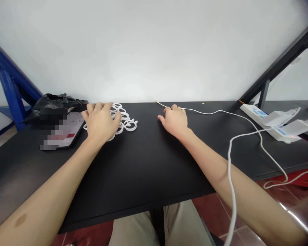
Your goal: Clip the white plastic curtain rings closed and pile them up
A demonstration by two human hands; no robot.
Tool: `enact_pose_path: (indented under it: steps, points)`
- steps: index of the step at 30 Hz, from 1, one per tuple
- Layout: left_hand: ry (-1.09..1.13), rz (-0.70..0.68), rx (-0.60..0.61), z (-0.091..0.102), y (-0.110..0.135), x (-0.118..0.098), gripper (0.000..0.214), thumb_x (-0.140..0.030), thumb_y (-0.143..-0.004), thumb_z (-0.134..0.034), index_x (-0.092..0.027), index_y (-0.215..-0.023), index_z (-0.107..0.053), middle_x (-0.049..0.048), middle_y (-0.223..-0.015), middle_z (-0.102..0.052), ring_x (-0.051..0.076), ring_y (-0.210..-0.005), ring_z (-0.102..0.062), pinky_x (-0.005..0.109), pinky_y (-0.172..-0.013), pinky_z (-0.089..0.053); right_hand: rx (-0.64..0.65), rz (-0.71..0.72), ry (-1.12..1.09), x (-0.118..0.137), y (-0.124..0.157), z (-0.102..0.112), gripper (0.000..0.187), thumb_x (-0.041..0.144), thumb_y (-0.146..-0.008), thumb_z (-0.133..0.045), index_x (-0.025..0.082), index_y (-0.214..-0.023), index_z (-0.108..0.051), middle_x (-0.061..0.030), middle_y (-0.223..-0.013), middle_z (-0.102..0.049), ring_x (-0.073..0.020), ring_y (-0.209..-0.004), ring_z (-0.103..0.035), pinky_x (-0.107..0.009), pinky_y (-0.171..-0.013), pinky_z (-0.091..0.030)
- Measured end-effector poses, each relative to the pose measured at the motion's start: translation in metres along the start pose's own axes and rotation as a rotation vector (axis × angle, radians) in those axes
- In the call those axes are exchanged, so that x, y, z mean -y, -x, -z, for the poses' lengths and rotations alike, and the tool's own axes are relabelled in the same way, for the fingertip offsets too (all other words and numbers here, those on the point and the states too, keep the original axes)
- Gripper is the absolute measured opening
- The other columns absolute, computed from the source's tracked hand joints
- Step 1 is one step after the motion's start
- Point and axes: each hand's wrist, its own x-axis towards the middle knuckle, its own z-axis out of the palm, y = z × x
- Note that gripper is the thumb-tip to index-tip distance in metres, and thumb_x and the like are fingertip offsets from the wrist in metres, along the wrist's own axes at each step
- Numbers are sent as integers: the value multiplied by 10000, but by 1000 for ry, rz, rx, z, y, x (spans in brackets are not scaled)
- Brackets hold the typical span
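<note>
My left hand [100, 122] lies palm down with fingers spread over a pile of several white plastic rings [125, 120] at the far side of the black table [143, 164]. It covers the left part of the pile. My right hand [175, 120] rests flat on the bare table to the right of the rings, fingers stretched out, holding nothing. Its fingertips lie close to the end of a white cable [210, 111].
A phone [66, 131] with a lit screen lies left of the rings, beside a crumpled black bag [56, 101]. A white power strip [272, 123] with plugs sits at the right. The cable runs across the table, over my right forearm and off the front edge.
</note>
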Motion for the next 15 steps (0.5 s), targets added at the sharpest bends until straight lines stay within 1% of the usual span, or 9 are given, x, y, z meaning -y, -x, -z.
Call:
enact_pose_path:
  steps: [1,3,4,6,9,11,13,15]
  points:
    - [-10,24,5,-1,0,3,474,-448,-918,-443,-214,-1291,-619,193,-1251,-625,449,-1216,-460,624,-954,-378,16,-14,29,-4,-2,-2,329,347,-928,-601,81,-1109,-670,-220,-1117,-653,-335,-1079,-587,-467,-922,-415]
    - [-14,52,16,-4,1,3,502,-437,-914,-440,-193,-1327,-589,206,-1298,-591,457,-1230,-448,632,-966,-370,51,7,9,-9,-4,-5,230,243,-935,-566,103,-1081,-676,-195,-1092,-677,-320,-1054,-590,-454,-907,-413]
    - [-8,50,20,-4,2,0,513,-437,-914,-440,-184,-1339,-577,207,-1321,-575,454,-1237,-443,626,-977,-366,64,34,-34,-9,-5,-6,194,185,-929,-549,121,-1058,-677,-174,-1082,-689,-307,-1040,-590,-435,-891,-418]
    - [31,-5,34,-4,5,-10,516,-440,-924,-435,-173,-1347,-566,196,-1344,-563,435,-1257,-431,601,-1005,-359,52,118,-180,-4,-4,-8,182,120,-918,-519,154,-1022,-665,-126,-1061,-702,-268,-1006,-587,-391,-871,-428]
    - [155,-135,93,0,10,-28,480,-431,-947,-425,-161,-1311,-583,153,-1315,-602,374,-1267,-435,537,-1066,-338,-69,267,-494,12,1,-6,137,156,-939,-508,179,-1016,-619,-70,-1038,-694,-201,-953,-582,-329,-882,-438]
    - [283,-178,164,3,13,-37,460,-430,-970,-394,-156,-1279,-597,122,-1265,-642,320,-1230,-469,475,-1077,-352,-136,333,-696,24,7,-3,100,201,-952,-507,194,-997,-596,-48,-1027,-681,-166,-901,-587,-294,-854,-452]
    - [410,-170,222,7,14,-41,463,-436,-993,-345,-159,-1260,-603,97,-1162,-683,279,-1161,-507,423,-1029,-402,-143,358,-850,34,14,2,71,229,-951,-518,207,-954,-585,-30,-989,-672,-147,-848,-592,-272,-796,-468]
    - [511,-144,259,9,14,-41,467,-448,-1007,-303,-178,-1214,-622,73,-1027,-700,257,-1084,-542,390,-955,-445,-119,358,-971,42,21,8,64,243,-948,-527,215,-915,-573,-15,-954,-667,-133,-808,-598,-264,-766,-481]
